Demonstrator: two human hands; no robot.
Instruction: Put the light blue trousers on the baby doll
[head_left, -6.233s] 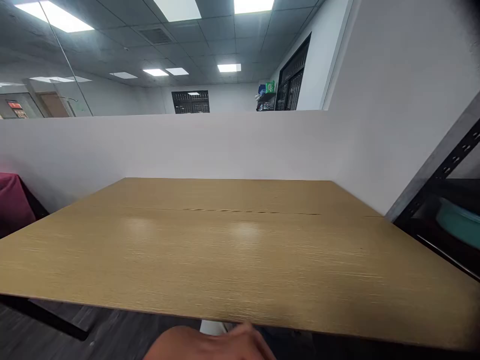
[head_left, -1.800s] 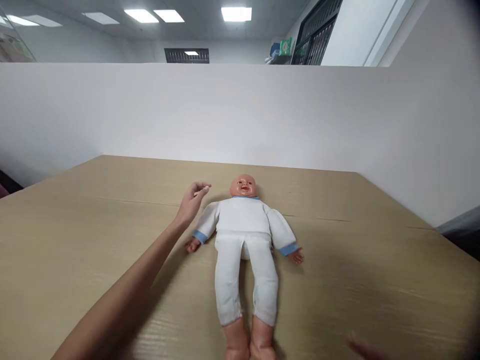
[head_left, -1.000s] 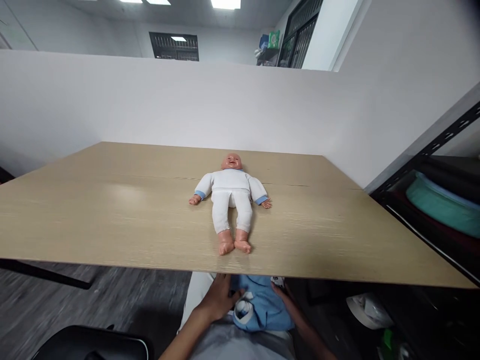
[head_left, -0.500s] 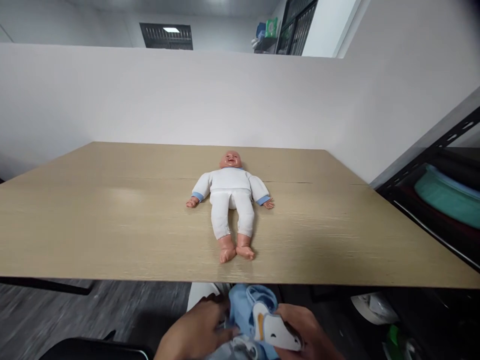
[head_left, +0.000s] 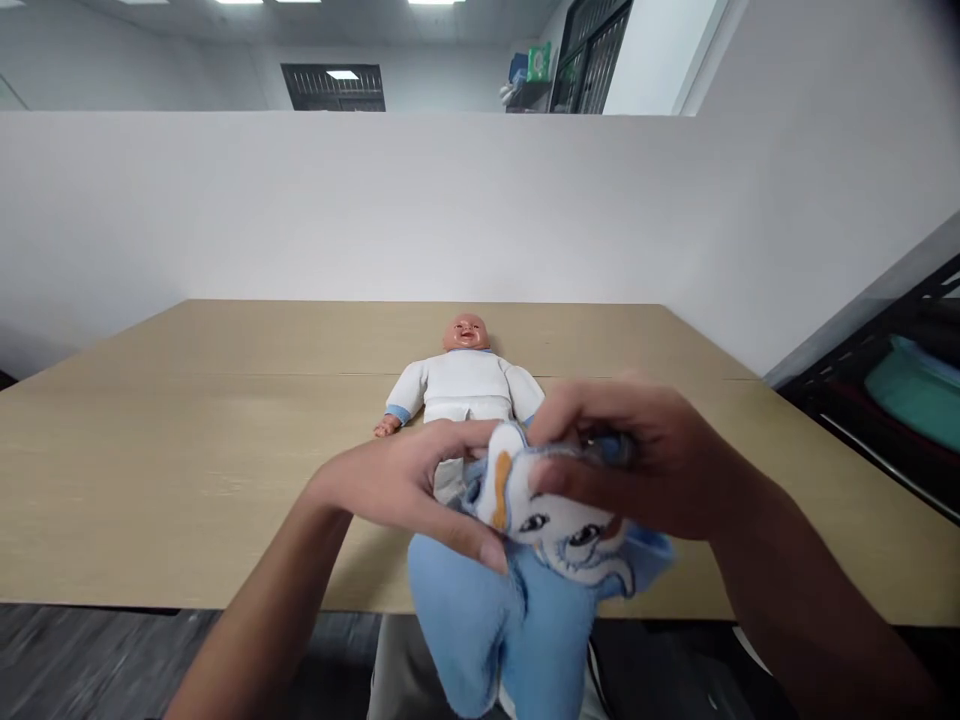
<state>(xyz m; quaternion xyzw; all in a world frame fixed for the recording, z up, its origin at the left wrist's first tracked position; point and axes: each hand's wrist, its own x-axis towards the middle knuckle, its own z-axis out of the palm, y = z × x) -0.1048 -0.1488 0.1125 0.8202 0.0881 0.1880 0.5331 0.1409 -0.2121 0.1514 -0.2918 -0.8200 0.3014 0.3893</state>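
- I have the light-blue plush garment [head_left: 457, 600] raised around the near edge of the wooden table [head_left: 187, 480], two soft lobes hanging toward me
- My left hand [head_left: 420, 480] clamps its left side, thumb in front, the other fingers partly hidden
- My right hand [head_left: 645, 455] pinches the white animal-face patch [head_left: 561, 525] between thumb and fingers
- Beyond both hands a baby doll [head_left: 466, 385] in white lies face up, head at the far end, feet hidden from me
- The step in hand, I judge, is sorting out how the cloth lies
- The next move seems to call for firm pinches on both sides, since such limp fabric could sag or fold over
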